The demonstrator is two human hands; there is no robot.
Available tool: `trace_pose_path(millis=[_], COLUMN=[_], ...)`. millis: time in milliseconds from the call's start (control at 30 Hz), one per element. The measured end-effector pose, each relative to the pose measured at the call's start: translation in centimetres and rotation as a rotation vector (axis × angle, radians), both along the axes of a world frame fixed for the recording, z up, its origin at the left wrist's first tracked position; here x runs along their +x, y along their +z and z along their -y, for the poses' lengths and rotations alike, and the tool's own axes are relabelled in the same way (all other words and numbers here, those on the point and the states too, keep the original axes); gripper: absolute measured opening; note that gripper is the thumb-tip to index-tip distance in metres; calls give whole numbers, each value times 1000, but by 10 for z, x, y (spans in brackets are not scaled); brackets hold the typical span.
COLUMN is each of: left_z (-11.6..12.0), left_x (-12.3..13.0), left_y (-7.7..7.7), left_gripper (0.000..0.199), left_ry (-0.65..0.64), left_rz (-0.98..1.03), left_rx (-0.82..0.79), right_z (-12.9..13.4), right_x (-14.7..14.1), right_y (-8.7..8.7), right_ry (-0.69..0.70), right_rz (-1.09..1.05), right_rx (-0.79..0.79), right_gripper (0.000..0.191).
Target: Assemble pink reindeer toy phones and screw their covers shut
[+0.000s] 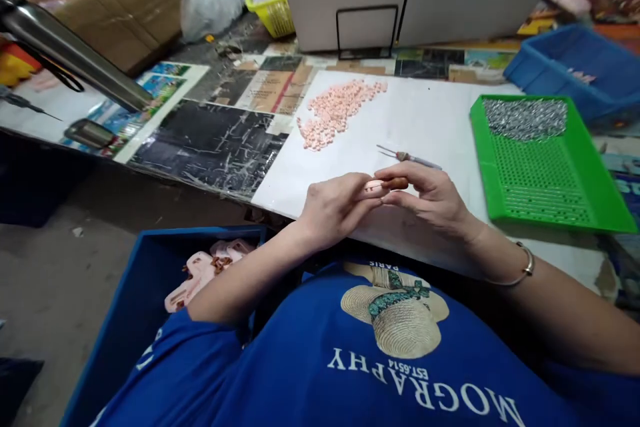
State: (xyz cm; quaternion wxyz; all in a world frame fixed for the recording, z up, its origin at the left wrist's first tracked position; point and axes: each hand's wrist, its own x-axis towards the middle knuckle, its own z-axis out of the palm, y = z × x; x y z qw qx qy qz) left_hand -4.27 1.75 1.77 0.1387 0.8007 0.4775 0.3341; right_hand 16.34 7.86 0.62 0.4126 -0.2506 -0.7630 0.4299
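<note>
My left hand (pixel 336 208) is closed round a small pale pink plastic part (pixel 374 188) with dark marks on its side. With thumb and fingertips, my right hand (pixel 436 201) grips a brown piece (pixel 397 183) that meets the right end of the pink part. Whether the two are joined, I cannot tell. Just beyond my right fingers a two-pronged tool (pixel 423 161) lies on the white board (pixel 425 113). Farther back on that board spreads a pile of tiny pink pieces (pixel 335 113). Both hands are above the board's near edge.
A green tray (pixel 613 193) with silvery metal pins (pixel 525 117) sits at right, before a blue basket (pixel 550 57). At my left, a blue bin (pixel 133 280) holds pink and brown parts (pixel 200 273). A metal post (pixel 85 47), cardboard box (pixel 115 20) and yellow basket (pixel 280 19) stand farther back.
</note>
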Motion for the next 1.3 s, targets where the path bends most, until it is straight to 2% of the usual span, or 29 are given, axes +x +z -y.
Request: trace_pose_path(millis=[133, 267, 367, 500, 567, 700, 800, 867, 933, 1000, 1100, 1200, 1300], left_z=[13, 23, 25, 28, 30, 36, 38, 38, 37, 34, 31, 31, 34], left_x=[6, 14, 14, 14, 16, 22, 23, 20, 14, 6, -10, -21, -26], left_y=[13, 21, 22, 17, 16, 15, 13, 10, 5, -1, -9, -16, -22], left_gripper=[27, 31, 31, 29, 30, 27, 22, 21, 25, 29, 28, 27, 31], left_ry=[-6, -36, -69, -99, -83, -39, -20, 7, 35, 89, 276, 415, 445], left_rz=[399, 543, 500, 365, 348, 383, 418, 551, 841, 1182, 1553, 1733, 1773], left_rx=[-321, -501, -520, -500, -475, -383, -300, -363, -550, -739, -842, -855, -846], right_z=[11, 21, 24, 28, 33, 43, 43, 40, 37, 36, 37, 43, 49], right_x=[3, 7, 10, 11, 9, 3, 1, 2, 5, 10, 14, 12, 5], right_y=[17, 31, 36, 34, 30, 20, 16, 16, 16, 13, 5, -3, -10], right_ry=[-76, -51, -5, 38, -5, -118, -55, 8, 15, -42, -126, -129, -99], right_rz=[-19, 15, 18, 140, 130, -83, -134, -150, -205, -241, -145, -7, 95], right_rx=[-65, -164, -204, 37, 110, -73, -142, -181, -250, -313, -389, -466, -466], right_gripper=[26, 34, 30, 10, 10, 17, 17, 15, 26, 33, 26, 29, 30])
